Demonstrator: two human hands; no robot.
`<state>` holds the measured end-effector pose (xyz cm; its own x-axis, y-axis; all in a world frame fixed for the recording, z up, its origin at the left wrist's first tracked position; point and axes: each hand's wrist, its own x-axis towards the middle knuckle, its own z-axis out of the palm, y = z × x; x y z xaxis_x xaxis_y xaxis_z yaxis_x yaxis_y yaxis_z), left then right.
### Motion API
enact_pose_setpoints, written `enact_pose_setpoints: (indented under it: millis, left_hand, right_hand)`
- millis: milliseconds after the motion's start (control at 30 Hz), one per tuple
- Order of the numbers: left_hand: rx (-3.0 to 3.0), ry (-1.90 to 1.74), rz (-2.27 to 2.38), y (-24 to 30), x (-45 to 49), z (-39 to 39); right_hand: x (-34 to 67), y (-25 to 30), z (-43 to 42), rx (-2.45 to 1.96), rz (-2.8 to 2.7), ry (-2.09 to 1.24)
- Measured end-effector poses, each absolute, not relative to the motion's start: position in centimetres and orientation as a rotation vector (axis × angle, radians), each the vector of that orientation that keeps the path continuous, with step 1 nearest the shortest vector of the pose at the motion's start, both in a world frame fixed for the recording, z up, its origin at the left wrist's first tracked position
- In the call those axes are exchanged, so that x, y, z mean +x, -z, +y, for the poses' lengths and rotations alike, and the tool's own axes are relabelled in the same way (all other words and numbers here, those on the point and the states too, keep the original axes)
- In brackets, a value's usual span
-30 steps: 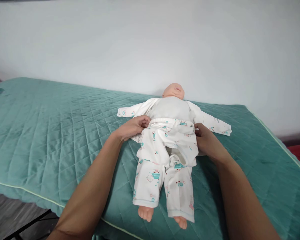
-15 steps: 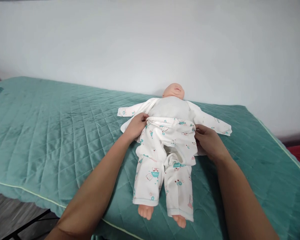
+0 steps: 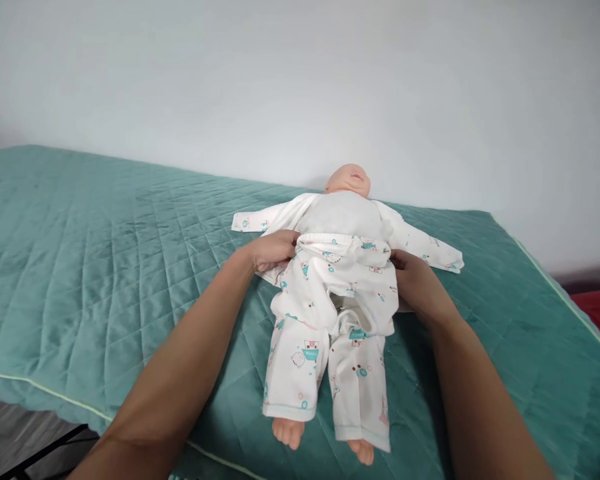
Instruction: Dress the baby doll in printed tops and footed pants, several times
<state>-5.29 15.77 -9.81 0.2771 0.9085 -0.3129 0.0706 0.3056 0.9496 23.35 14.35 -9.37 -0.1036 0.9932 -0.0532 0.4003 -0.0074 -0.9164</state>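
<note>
My left hand (image 3: pixel 273 250) and right hand (image 3: pixel 417 280) against white printed cloth trousers (image 3: pixel 307 287), frame centre, fingertips obscured, grip closure undeterminable

A person's two hands (image 3: pixel 275 249) (image 3: pixel 415 281), one doll (image 3: pixel 349 180), two doll feet (image 3: pixel 288 432) (image 3: pixel 362 451), one top (image 3: pixel 400 230) with two sleeves (image 3: pixel 260 219) (image 3: pixel 437 253), one pair of trousers (image 3: pixel 300 300), one quilted cover (image 3: pixel 130 267).

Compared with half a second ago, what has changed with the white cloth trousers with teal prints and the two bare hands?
The left hand has shifted slightly outward at the wrist. Near the right hand, the trousers bulge slightly further outward. No grip is visibly taken or released. Both hands stay at the trousers' sides; the pink-headed doll stays on its back.
</note>
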Motion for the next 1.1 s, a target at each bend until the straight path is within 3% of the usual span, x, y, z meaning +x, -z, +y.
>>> enact_pose_setpoints:
  millis: [300, 767, 1100]
  left_hand:
    - [0.948, -0.943, 1.054, 10.3, -4.1, 15.2]
    - [0.83, -1.189, 0.909, 10.2, -3.2, 15.1]
    - [1.139, -1.179, 1.027, 9.8, -3.3, 14.3]
  right_hand:
    - [22.9, 10.4, 14.7, -1.393, -1.463, -1.036]
    - [22.6, 9.5, 14.8, -1.113, -1.03, -1.42]
    - [22.9, 10.4, 14.9, -1.22, -1.097, -1.337]
